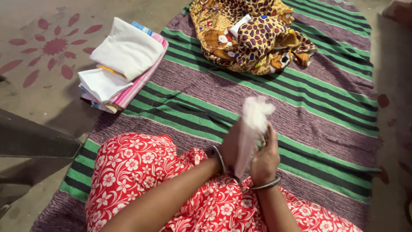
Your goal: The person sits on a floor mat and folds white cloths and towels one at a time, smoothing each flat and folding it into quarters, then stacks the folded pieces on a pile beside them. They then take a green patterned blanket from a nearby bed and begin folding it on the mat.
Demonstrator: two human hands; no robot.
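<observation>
Gripping small white cloth [251, 129] between left hand [230, 148] and right hand [265, 160], fingers of both curled shut on it. Held above striped mat [300, 111]; folded stack [122, 64] well apart, leopard-print fabric [253, 34] beyond.

Two hands: left hand [231, 148], right hand [265, 160]; two metal bangles [220, 159], one per wrist; one white cloth [252, 124] in the hands; one striped mat [274, 107]; one stack of folded cloths [122, 64]; one crumpled leopard-print fabric [253, 34].
</observation>
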